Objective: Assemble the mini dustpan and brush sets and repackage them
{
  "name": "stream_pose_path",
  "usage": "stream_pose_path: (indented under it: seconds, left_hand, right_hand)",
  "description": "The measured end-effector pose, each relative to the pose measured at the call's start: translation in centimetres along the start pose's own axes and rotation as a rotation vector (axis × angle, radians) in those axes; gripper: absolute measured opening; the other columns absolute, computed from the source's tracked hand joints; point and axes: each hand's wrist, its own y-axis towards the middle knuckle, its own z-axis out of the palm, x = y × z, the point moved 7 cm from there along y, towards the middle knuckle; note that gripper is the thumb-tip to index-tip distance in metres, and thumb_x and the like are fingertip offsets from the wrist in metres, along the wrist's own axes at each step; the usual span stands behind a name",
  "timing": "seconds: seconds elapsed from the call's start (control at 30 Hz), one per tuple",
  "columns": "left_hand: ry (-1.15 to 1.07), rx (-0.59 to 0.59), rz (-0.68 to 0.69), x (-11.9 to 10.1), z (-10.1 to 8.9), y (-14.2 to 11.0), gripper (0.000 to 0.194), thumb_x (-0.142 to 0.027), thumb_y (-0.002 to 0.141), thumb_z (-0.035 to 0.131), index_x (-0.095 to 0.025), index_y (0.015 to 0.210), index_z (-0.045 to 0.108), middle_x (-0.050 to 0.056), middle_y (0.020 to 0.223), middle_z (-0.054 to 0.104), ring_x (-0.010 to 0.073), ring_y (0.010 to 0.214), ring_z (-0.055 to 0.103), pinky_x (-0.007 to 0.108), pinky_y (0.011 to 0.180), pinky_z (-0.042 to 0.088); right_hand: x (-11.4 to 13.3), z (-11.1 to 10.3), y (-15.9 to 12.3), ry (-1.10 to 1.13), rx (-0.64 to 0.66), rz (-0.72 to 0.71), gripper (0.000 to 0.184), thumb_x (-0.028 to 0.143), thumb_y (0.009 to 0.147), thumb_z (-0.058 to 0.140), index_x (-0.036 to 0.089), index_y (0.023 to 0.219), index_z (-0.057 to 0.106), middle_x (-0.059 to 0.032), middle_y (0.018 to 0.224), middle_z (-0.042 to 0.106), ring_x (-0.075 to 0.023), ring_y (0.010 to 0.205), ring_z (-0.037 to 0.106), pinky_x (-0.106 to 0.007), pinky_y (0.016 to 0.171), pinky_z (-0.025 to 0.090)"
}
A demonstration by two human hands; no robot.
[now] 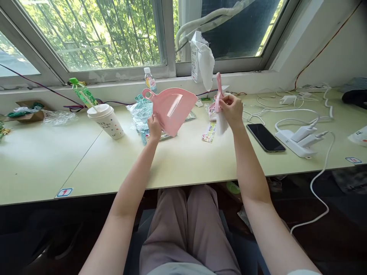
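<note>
My left hand [155, 126] is closed on the lower left edge of a pink dustpan [176, 109], tilted up above the desk with its ring handle at the upper left. In my right hand [231, 110] is a small pink brush [219, 89], held upright with its handle on top and white bristles [221, 124] hanging down. Behind the dustpan lie teal items in clear plastic wrapping [140, 114], partly hidden by it. Left of the brush, a printed paper strip [209, 132] rests on the desk near a small pink packet [211, 111].
A lidded paper cup [106, 121] with a straw and a green-labelled bottle [83, 91] stand at left. To the right are a black phone [265, 137] and a white power strip [298, 142] with cables. A small bottle [150, 80] and a tissue pack [200, 57] are by the window.
</note>
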Motion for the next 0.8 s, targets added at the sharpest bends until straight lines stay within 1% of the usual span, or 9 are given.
stream_pose_path:
  seconds: [0.07, 0.13, 0.2, 0.27, 0.37, 0.47, 0.53, 0.6, 0.8]
  left_hand:
    - [0.033, 0.156, -0.113, 0.6, 1.6, -0.7, 0.05, -0.051, 0.096, 0.046, -0.023, 0.057, 0.032, -0.004, 0.054, 0.027, 0.012, 0.05, 0.032, 0.028, 0.051, 0.033]
    - [0.109, 0.365, -0.206, 1.2, 3.5, -2.2, 0.049, -0.044, 0.094, 0.049, -0.023, 0.054, 0.03, -0.004, 0.049, 0.027, 0.0109, 0.046, 0.031, 0.027, 0.047, 0.031]
    - [0.22, 0.556, -0.25, 1.6, 5.0, -3.9, 0.047, -0.038, 0.092, 0.049, -0.023, 0.051, 0.031, -0.003, 0.046, 0.029, 0.0106, 0.043, 0.033, 0.027, 0.047, 0.031]
    - [0.367, 0.666, -0.202, 1.5, 5.7, -4.9, 0.048, -0.036, 0.09, 0.049, -0.023, 0.048, 0.031, -0.003, 0.045, 0.03, 0.0112, 0.043, 0.036, 0.028, 0.049, 0.032]
    - [0.608, 0.671, 0.046, 0.0, 5.8, -5.6, 0.048, -0.037, 0.092, 0.043, -0.022, 0.047, 0.036, 0.001, 0.046, 0.038, 0.0143, 0.05, 0.044, 0.029, 0.054, 0.035]
    - [0.815, 0.605, 0.237, -1.3, 5.8, -6.2, 0.044, -0.036, 0.094, 0.038, -0.02, 0.059, 0.058, 0.008, 0.06, 0.059, 0.0205, 0.065, 0.058, 0.03, 0.061, 0.039]
    - [0.917, 0.579, 0.277, -1.6, 5.8, -6.5, 0.042, -0.036, 0.095, 0.037, -0.019, 0.073, 0.068, 0.012, 0.074, 0.068, 0.0241, 0.075, 0.064, 0.031, 0.065, 0.041]
    - [0.975, 0.575, 0.291, -1.7, 6.0, -6.7, 0.044, -0.039, 0.096, 0.037, -0.019, 0.081, 0.072, 0.014, 0.081, 0.071, 0.0263, 0.079, 0.066, 0.032, 0.067, 0.042]
    - [1.039, 0.599, 0.288, -1.2, 6.1, -6.6, 0.04, -0.046, 0.095, 0.044, -0.02, 0.085, 0.073, 0.014, 0.085, 0.072, 0.0263, 0.081, 0.066, 0.031, 0.066, 0.04]
  right_hand:
    - [-2.4, -0.4, 0.0, -0.376, 0.01, 0.128, 0.03, 0.05, 0.083, 0.059, 0.02, 0.083, 0.063, -0.0116, 0.092, 0.068, -0.0285, 0.095, 0.064, -0.042, 0.084, 0.048]
    - [-4.5, 0.2, -0.2, -0.646, 0.119, 0.218, 0.03, 0.045, 0.079, 0.065, 0.018, 0.09, 0.07, -0.0168, 0.101, 0.071, -0.0332, 0.103, 0.064, -0.043, 0.088, 0.047]
    - [-6.3, 1.4, -0.6, -0.802, 0.281, 0.271, 0.036, 0.044, 0.078, 0.068, 0.014, 0.096, 0.074, -0.0205, 0.108, 0.071, -0.0354, 0.108, 0.064, -0.044, 0.09, 0.046]
    - [-7.4, 2.5, -1.1, -0.886, 0.424, 0.291, 0.04, 0.045, 0.077, 0.069, 0.013, 0.1, 0.075, -0.0213, 0.112, 0.071, -0.0355, 0.11, 0.064, -0.044, 0.091, 0.045]
    - [-7.8, 3.5, -1.5, -0.933, 0.496, 0.262, 0.04, 0.044, 0.076, 0.072, 0.012, 0.101, 0.076, -0.0207, 0.111, 0.071, -0.0351, 0.11, 0.064, -0.042, 0.09, 0.046]
    - [-7.8, 4.1, -1.5, -0.947, 0.486, 0.227, 0.039, 0.041, 0.075, 0.074, 0.011, 0.1, 0.075, -0.0214, 0.107, 0.071, -0.0354, 0.107, 0.065, -0.042, 0.087, 0.047]
    - [-7.9, 4.4, -1.5, -0.949, 0.488, 0.221, 0.038, 0.039, 0.075, 0.075, 0.011, 0.1, 0.075, -0.0211, 0.107, 0.071, -0.0348, 0.106, 0.066, -0.041, 0.086, 0.047]
    - [-8.1, 4.6, -1.5, -0.953, 0.486, 0.217, 0.038, 0.038, 0.075, 0.075, 0.011, 0.102, 0.075, -0.0203, 0.107, 0.071, -0.0341, 0.107, 0.066, -0.041, 0.086, 0.047]
    - [-8.1, 5.0, -1.5, -0.96, 0.505, 0.182, 0.034, 0.036, 0.074, 0.075, 0.012, 0.1, 0.076, -0.02, 0.103, 0.072, -0.034, 0.104, 0.066, -0.041, 0.084, 0.047]
